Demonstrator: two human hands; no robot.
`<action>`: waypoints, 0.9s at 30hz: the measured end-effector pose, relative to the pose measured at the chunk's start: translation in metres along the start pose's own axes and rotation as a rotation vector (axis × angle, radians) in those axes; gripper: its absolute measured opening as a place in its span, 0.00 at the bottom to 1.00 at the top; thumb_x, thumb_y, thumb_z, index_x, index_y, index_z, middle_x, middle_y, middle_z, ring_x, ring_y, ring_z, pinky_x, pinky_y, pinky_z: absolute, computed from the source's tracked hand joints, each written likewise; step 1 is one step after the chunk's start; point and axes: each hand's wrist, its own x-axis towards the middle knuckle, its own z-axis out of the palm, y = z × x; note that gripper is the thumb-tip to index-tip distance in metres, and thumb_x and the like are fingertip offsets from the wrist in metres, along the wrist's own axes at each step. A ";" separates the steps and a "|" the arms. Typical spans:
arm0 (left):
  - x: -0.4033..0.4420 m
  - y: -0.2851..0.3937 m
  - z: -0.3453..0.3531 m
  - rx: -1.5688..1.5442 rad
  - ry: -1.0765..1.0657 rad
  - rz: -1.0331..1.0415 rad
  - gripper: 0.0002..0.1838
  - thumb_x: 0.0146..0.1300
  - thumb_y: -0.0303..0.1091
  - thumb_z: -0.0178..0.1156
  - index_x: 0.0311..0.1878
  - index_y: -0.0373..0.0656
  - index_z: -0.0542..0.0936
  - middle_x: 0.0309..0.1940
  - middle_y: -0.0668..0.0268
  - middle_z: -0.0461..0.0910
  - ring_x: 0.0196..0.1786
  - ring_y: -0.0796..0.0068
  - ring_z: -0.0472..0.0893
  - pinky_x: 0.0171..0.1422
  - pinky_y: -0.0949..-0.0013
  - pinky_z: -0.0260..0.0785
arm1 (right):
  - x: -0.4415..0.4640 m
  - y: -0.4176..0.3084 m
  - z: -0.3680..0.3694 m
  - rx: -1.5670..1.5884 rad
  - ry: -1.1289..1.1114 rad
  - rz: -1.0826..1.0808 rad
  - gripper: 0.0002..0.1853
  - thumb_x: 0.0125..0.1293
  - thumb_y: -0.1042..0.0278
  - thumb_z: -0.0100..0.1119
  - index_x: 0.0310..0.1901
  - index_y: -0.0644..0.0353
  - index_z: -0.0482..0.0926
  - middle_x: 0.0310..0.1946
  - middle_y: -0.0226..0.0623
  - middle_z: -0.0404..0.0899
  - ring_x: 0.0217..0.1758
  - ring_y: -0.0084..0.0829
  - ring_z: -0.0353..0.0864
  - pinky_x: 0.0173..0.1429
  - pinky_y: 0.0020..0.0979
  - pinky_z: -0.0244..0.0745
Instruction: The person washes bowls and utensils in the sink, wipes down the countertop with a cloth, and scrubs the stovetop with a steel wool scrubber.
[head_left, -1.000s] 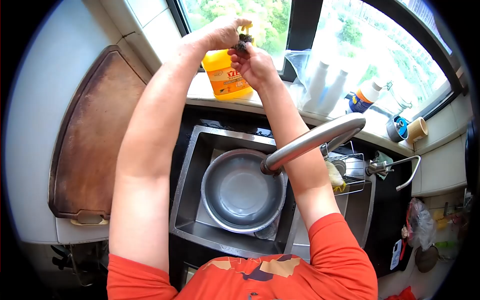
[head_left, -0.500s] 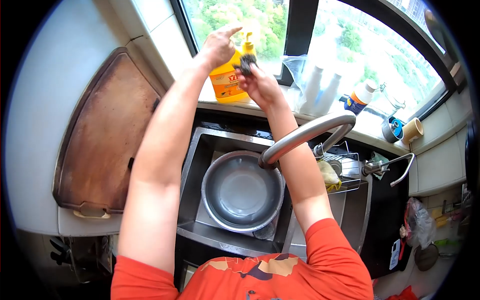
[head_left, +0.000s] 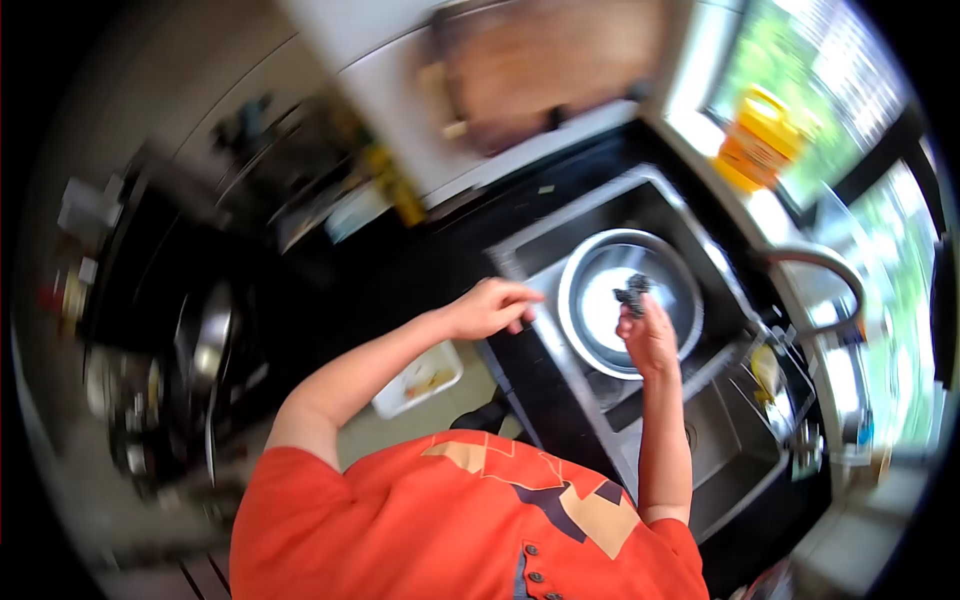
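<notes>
My right hand is shut on a dark steel wool scourer, held above a round metal basin. The basin sits in the left bowl of the stainless steel sink. At the sink's near left edge is my left hand, empty, with its fingers loosely bent and apart. On the windowsill, away from both hands, stands a yellow bottle of dish soap. The curved faucet reaches out over the sink's far side.
A wire rack with a yellowish item hangs by the right bowl. A brown cutting board leans against the wall. On the left, a wok sits among blurred stove items. Below the counter is a white tray.
Both hands have come away from the soap bottle. The right one has brought the scourer over the basin, and the left one is at the sink edge. My view has turned left.
</notes>
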 end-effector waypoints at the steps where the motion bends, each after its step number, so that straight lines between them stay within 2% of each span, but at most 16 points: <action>1: -0.016 0.005 0.001 0.000 0.090 0.025 0.19 0.70 0.29 0.50 0.62 0.38 0.75 0.43 0.60 0.83 0.36 0.78 0.82 0.43 0.72 0.76 | 0.001 0.010 0.015 0.036 -0.051 0.022 0.13 0.73 0.58 0.53 0.51 0.58 0.74 0.36 0.35 0.78 0.31 0.25 0.75 0.33 0.28 0.68; 5: -0.071 0.015 0.025 -0.276 0.480 0.173 0.18 0.70 0.31 0.52 0.60 0.36 0.75 0.44 0.60 0.84 0.37 0.77 0.83 0.43 0.71 0.77 | -0.007 0.051 0.086 -0.021 -0.112 0.080 0.12 0.73 0.59 0.53 0.51 0.57 0.75 0.37 0.34 0.79 0.34 0.24 0.73 0.35 0.26 0.65; 6: -0.092 0.014 0.026 -0.164 0.494 0.128 0.18 0.69 0.31 0.53 0.59 0.38 0.76 0.41 0.59 0.85 0.37 0.76 0.84 0.43 0.71 0.77 | -0.011 0.064 0.104 -0.022 -0.086 0.089 0.12 0.74 0.61 0.52 0.50 0.58 0.74 0.38 0.35 0.79 0.32 0.24 0.73 0.34 0.27 0.64; 9: -0.163 -0.003 0.033 0.035 0.424 0.215 0.17 0.65 0.29 0.54 0.57 0.38 0.77 0.39 0.58 0.85 0.37 0.73 0.84 0.44 0.69 0.76 | -0.032 0.089 0.128 -0.128 -0.331 0.123 0.12 0.74 0.62 0.51 0.51 0.61 0.73 0.38 0.37 0.78 0.34 0.24 0.75 0.33 0.26 0.67; 11: -0.217 -0.019 0.033 0.113 0.382 0.106 0.17 0.64 0.29 0.54 0.56 0.38 0.78 0.38 0.58 0.85 0.37 0.68 0.85 0.44 0.68 0.76 | -0.053 0.110 0.151 -0.223 -0.207 0.156 0.12 0.75 0.63 0.50 0.51 0.62 0.73 0.37 0.37 0.78 0.34 0.24 0.76 0.32 0.24 0.70; 12: -0.243 -0.036 0.033 0.147 0.439 0.130 0.18 0.65 0.31 0.54 0.56 0.39 0.78 0.37 0.58 0.85 0.36 0.65 0.84 0.43 0.67 0.75 | -0.070 0.121 0.177 -0.308 -0.086 0.157 0.12 0.74 0.64 0.51 0.51 0.62 0.74 0.36 0.37 0.78 0.33 0.24 0.76 0.32 0.23 0.72; 13: -0.272 -0.055 0.035 0.150 0.468 0.130 0.18 0.65 0.31 0.54 0.56 0.39 0.78 0.37 0.58 0.85 0.36 0.65 0.84 0.43 0.67 0.75 | -0.084 0.139 0.196 -0.344 -0.059 0.173 0.11 0.74 0.63 0.51 0.49 0.62 0.74 0.34 0.37 0.78 0.30 0.24 0.75 0.30 0.23 0.70; 16: -0.379 -0.090 0.034 0.117 0.570 0.024 0.17 0.66 0.33 0.54 0.56 0.40 0.78 0.36 0.58 0.85 0.36 0.65 0.84 0.42 0.66 0.74 | -0.119 0.211 0.233 -0.384 -0.259 0.251 0.11 0.74 0.63 0.50 0.47 0.62 0.74 0.27 0.36 0.76 0.23 0.25 0.71 0.27 0.25 0.66; 18: -0.459 -0.114 0.037 0.066 0.549 -0.127 0.17 0.66 0.35 0.54 0.56 0.41 0.79 0.35 0.57 0.85 0.36 0.65 0.84 0.42 0.65 0.74 | -0.145 0.269 0.266 -0.450 -0.318 0.370 0.12 0.74 0.62 0.49 0.48 0.62 0.74 0.27 0.36 0.76 0.23 0.26 0.71 0.28 0.27 0.67; 19: -0.499 -0.135 0.039 0.068 0.601 -0.141 0.17 0.66 0.35 0.55 0.56 0.41 0.79 0.36 0.58 0.85 0.35 0.65 0.84 0.42 0.64 0.74 | -0.158 0.301 0.284 -0.466 -0.364 0.430 0.12 0.74 0.62 0.50 0.48 0.62 0.74 0.28 0.36 0.76 0.23 0.26 0.71 0.29 0.27 0.67; 21: -0.577 -0.163 0.043 0.076 0.702 -0.196 0.18 0.66 0.36 0.55 0.56 0.42 0.79 0.38 0.58 0.85 0.35 0.66 0.84 0.41 0.65 0.74 | -0.186 0.367 0.327 -0.506 -0.286 0.536 0.13 0.74 0.61 0.50 0.48 0.62 0.74 0.29 0.37 0.77 0.24 0.27 0.72 0.29 0.28 0.67; 23: -0.645 -0.202 0.061 0.110 0.910 -0.199 0.17 0.66 0.36 0.54 0.56 0.42 0.79 0.39 0.57 0.85 0.35 0.67 0.85 0.42 0.67 0.75 | -0.202 0.433 0.353 -0.501 -0.466 0.679 0.13 0.74 0.60 0.51 0.48 0.62 0.74 0.31 0.38 0.77 0.26 0.28 0.73 0.31 0.29 0.67; 25: -0.712 -0.213 0.075 0.022 0.994 -0.263 0.17 0.67 0.36 0.54 0.56 0.42 0.79 0.39 0.57 0.85 0.36 0.68 0.85 0.42 0.68 0.76 | -0.219 0.490 0.391 -0.439 -0.673 0.807 0.14 0.74 0.59 0.51 0.48 0.62 0.74 0.31 0.38 0.78 0.28 0.29 0.74 0.32 0.28 0.67; 27: -0.771 -0.213 0.084 -0.070 1.061 -0.328 0.17 0.68 0.35 0.53 0.56 0.41 0.79 0.40 0.57 0.85 0.36 0.69 0.85 0.43 0.68 0.76 | -0.243 0.526 0.443 -0.428 -0.670 0.882 0.13 0.74 0.59 0.51 0.47 0.62 0.74 0.31 0.38 0.78 0.29 0.28 0.74 0.33 0.28 0.67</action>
